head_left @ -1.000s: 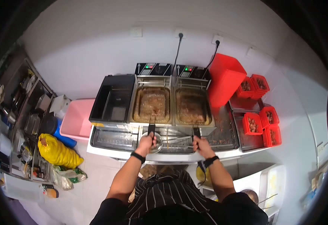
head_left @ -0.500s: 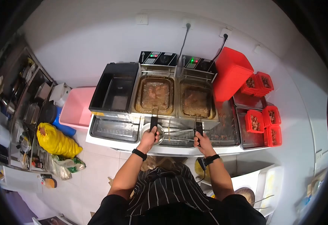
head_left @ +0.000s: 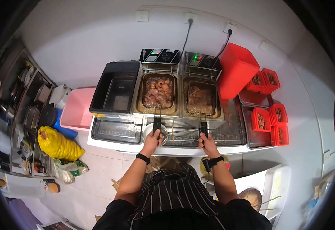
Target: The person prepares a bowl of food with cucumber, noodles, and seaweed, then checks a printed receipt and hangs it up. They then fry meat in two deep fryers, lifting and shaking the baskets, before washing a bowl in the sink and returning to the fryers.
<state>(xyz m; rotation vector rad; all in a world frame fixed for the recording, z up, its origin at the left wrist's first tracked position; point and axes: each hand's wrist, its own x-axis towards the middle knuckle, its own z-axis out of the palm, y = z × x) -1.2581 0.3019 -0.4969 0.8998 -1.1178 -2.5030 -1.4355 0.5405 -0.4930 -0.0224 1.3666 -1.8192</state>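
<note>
Two fryer baskets sit side by side over the bubbling oil of a twin deep fryer (head_left: 181, 115). My left hand (head_left: 152, 142) is closed around the black handle of the left fryer basket (head_left: 174, 88), which holds browned pieces of meat (head_left: 159, 92). The handle of the right fryer basket (head_left: 215, 94) is gripped by my right hand (head_left: 208, 143). Darker meat pieces (head_left: 200, 100) lie in that one, amid foam. Under the handles, a round white bowl (head_left: 147, 134) and metal tongs (head_left: 184, 131) rest on the steel tray.
Left of the fryer stands a black bin (head_left: 117, 86), with a pink tub (head_left: 75, 109) beyond it. A tall red container (head_left: 236, 73) rises on the right. Small red baskets of meat (head_left: 260, 119) sit on trays at far right. A yellow sack (head_left: 58, 143) lies on the floor.
Both baskets have come up slightly, so more meat shows above the oil, most clearly in the left one. My hands keep their hold on the handles.
</note>
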